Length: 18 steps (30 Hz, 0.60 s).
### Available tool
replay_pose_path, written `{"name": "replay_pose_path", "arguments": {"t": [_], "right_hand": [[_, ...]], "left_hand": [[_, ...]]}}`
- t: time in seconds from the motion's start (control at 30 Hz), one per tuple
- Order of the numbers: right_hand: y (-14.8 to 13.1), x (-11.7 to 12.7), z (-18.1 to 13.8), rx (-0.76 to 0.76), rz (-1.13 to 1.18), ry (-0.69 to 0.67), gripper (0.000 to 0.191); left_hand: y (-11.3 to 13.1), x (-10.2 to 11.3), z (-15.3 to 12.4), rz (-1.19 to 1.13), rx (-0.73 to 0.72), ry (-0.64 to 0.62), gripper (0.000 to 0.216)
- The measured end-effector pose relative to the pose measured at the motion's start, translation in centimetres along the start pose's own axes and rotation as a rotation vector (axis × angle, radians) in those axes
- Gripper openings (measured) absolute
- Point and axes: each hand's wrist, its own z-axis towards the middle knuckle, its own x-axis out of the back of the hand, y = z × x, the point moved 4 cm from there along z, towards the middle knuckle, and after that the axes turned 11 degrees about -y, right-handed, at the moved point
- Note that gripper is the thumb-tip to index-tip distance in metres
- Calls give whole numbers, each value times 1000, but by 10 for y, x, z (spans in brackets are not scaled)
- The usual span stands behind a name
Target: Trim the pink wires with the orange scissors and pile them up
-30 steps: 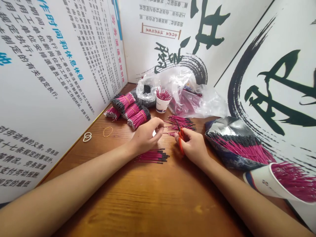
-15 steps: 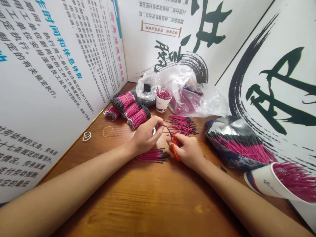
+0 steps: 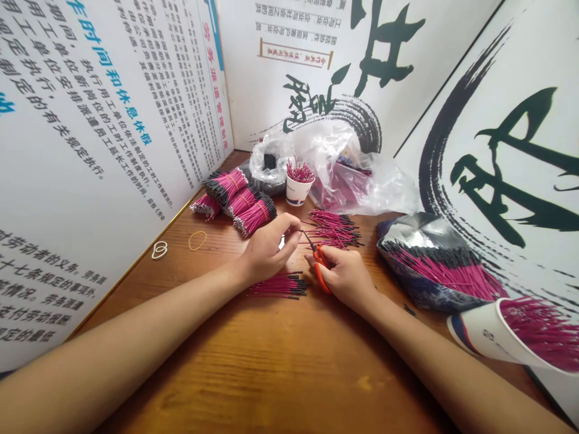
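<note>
Head: scissors (image 3: 318,254) in right fingers (image 3: 333,254); blades (image 3: 309,240) near left fingers (image 3: 292,242);

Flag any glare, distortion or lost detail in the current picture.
Head view: wide-angle stretch draws out the paper cup at lower right; head view: bright highlights on the clear plastic bag and a sheen on the tabletop; head view: scissors tips too small to tell what they touch.

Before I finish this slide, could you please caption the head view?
Orange-handled scissors in the right hand point toward the left hand, near magenta strands on a wooden table.
</note>
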Motion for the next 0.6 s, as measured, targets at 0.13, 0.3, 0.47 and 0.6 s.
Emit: {"name": "replay_pose_path", "arguments": {"t": [0.13,0.3,0.47,0.6], "right_hand": [[2,1,0,5,-11,-3,43],[3,2,0,10,-17,19,47],[1,2,0,14,9,26,46],[0,2,0,3,-4,1,43]], "left_hand": [[1,0,0,19,2,1,4],[1,0,1,-2,18,-4,6],[1,1,1,-19,32,-13,7],[0,0,1,-10,28,-16,7]]}}
